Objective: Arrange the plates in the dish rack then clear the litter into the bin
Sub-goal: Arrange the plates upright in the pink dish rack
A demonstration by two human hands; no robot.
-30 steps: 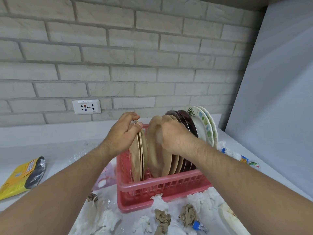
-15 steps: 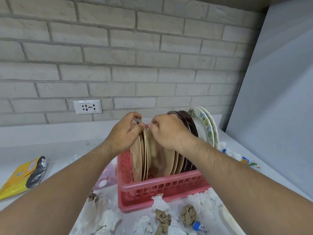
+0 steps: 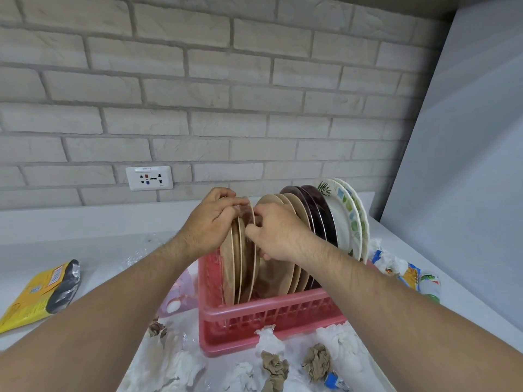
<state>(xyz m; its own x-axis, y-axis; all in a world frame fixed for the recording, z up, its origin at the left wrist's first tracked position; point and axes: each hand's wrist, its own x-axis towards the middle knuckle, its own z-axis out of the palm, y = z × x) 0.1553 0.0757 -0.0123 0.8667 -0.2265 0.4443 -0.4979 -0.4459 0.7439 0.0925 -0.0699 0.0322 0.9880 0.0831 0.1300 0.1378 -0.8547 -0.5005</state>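
Gripping tan plates (image 3: pixel 243 250) upright in the pink rack (image 3: pixel 271 312), both hands (image 3: pixel 240 224).

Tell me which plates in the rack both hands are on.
The tan plates at the rack's left end; the dark maroon and white patterned ones stand untouched.

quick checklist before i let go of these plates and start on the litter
1. Left hand grips the rims of the nearest tan plates: ok.
2. Right hand pinches the next tan plate's rim: ok.
3. Tan plates seated in slots of the pink dish rack: cannot tell, bases hidden.
4. Dark plates and patterned white plates stand on edge at the far end: ok.
5. Litter cleared: not ok, crumpled tissues, brown paper wads and a yellow packet lie on the counter.
6. Bin within reach: cannot tell, none in view.
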